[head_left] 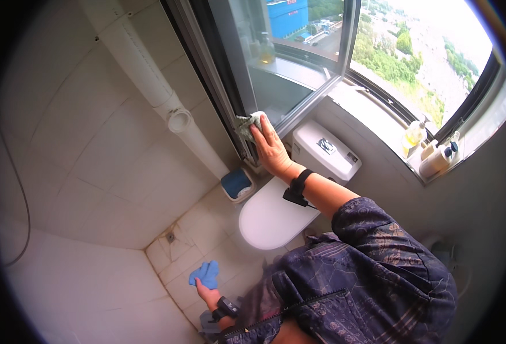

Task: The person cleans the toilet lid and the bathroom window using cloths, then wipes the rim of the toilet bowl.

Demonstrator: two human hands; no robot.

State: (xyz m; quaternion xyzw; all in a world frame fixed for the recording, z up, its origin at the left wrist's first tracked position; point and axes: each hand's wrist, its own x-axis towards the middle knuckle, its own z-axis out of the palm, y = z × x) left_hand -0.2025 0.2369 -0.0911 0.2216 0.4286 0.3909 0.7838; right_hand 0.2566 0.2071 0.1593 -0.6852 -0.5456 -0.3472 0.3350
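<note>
Pale cloth (pixel 245 128), greyish-green, bunched: directly under the fingers of the right hand (pixel 272 151), sticking out past them on the far and left sides. I see the right hand closed over it, fingers together, pushing it against the left end of the lower edge of the open window sash (pixel 316 104). I can't tell if it also touches the dark upright frame (pixel 198 60) on the left. Thumb is out of my sight.

Left hand (pixel 208 296) is well apart, near and left, low over the tiled floor (pixel 187 269). I have it clamped on a blue cloth (pixel 208 274), crumpled, covering the fingertips and hanging off the far side of the hand. The two cloths are well apart.

Round the right hand: toilet cistern (pixel 328 146) just to the right, closed toilet lid (pixel 276 215) on the near side below the forearm, small bin (pixel 235 183) with a blue top near and left, white pipe (pixel 144 77) on the wall farther left. Pump bottles (pixel 434 160) sit far right on the window ledge (pixel 387 123). I get a black band on each wrist.
</note>
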